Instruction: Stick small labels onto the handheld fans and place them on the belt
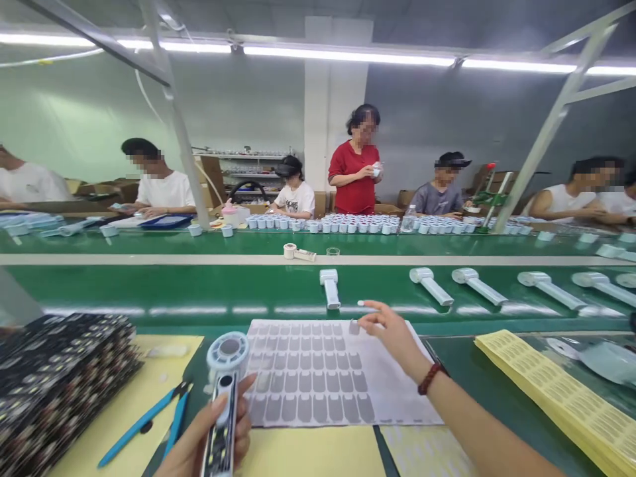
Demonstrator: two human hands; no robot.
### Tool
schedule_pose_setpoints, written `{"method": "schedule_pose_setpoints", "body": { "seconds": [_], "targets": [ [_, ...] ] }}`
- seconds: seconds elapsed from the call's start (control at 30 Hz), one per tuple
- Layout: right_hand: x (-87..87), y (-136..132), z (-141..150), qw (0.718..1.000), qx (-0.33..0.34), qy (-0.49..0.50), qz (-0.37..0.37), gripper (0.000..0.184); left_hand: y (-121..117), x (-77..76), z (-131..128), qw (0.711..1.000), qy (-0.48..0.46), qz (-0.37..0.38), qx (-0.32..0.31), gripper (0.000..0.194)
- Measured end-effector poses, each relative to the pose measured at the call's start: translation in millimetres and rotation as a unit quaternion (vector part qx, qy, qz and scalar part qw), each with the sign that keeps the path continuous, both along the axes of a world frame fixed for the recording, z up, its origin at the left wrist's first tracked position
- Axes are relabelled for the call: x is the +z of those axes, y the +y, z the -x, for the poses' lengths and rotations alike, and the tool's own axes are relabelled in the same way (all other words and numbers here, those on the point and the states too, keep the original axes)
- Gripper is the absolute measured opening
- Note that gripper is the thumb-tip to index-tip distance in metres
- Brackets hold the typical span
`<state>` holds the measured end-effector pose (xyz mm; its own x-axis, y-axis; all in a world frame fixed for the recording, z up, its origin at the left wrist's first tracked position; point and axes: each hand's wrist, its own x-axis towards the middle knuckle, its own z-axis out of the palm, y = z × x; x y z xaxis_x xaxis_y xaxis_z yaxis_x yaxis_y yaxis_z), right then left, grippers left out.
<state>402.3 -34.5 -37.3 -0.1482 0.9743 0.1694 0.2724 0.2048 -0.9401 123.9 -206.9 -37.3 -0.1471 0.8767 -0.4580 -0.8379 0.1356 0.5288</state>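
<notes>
My left hand point(226, 414) is wrapped round the handle of a light blue handheld fan point(228, 354), its round head up and a dark patterned panel along the handle. Ahead of me lies a white backing sheet point(392, 391) with rows of grey stickers point(313, 382). My right hand point(390, 331) is over the sheet's upper right part, its lower fingertips at a single grey sticker point(354, 327) that looks partly lifted. The index finger of that hand stretches out above the sticker.
A green conveyor point(248, 291) carries several fans point(329, 289) past the sheet. To the left are a black patterned stack point(64, 384) and blue-handled cutters point(144, 421); yellow sticker sheets point(561, 391) lie right. Co-workers point(355, 169) sit and stand across the line behind many small cups point(348, 224).
</notes>
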Motion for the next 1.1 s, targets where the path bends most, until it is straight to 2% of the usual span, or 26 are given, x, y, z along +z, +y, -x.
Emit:
{"method": "schedule_pose_setpoints", "body": {
  "seconds": [0.07,0.1,0.2,0.27,0.33,0.43,0.6,0.73,0.9,1.1],
  "targets": [
    [20.4,-13,5,1.0,0.027,0.013,0.007,0.05,1,20.4,-14,0.998,-0.057,0.008,0.027,0.021],
    [29.6,-24,10,0.999,0.047,0.016,0.012,0.052,2,28.9,-21,0.996,-0.071,0.021,0.044,0.011],
    [45.9,-69,37,0.99,0.122,0.048,0.043,0.054,6,44.4,-37,0.991,-0.096,0.054,0.075,0.01],
    [45.2,-102,59,0.971,0.181,0.124,0.097,0.054,7,47.1,-43,0.988,-0.112,0.067,0.081,0.01],
    [38.6,-131,79,0.95,0.213,0.176,0.145,0.053,7,46.5,-47,0.985,-0.125,0.083,0.085,0.01],
    [28.3,-158,101,0.94,0.193,0.222,0.171,0.051,5,44.1,-50,0.982,-0.125,0.11,0.087,0.009],
    [24.9,-171,118,0.944,0.14,0.244,0.172,0.047,1,42.8,-49,0.984,-0.095,0.118,0.093,0.011],
    [24.9,-172,123,0.938,0.128,0.268,0.181,0.05,-1,43.6,-48,0.983,-0.101,0.122,0.092,0.012],
    [23.1,-174,126,0.943,0.127,0.254,0.176,0.048,-3,43.0,-49,0.982,-0.106,0.116,0.103,0.005],
    [22.4,-174,126,0.945,0.123,0.248,0.171,0.046,-3,39.9,-47,0.984,-0.1,0.108,0.102,0.008]
  ]
}}
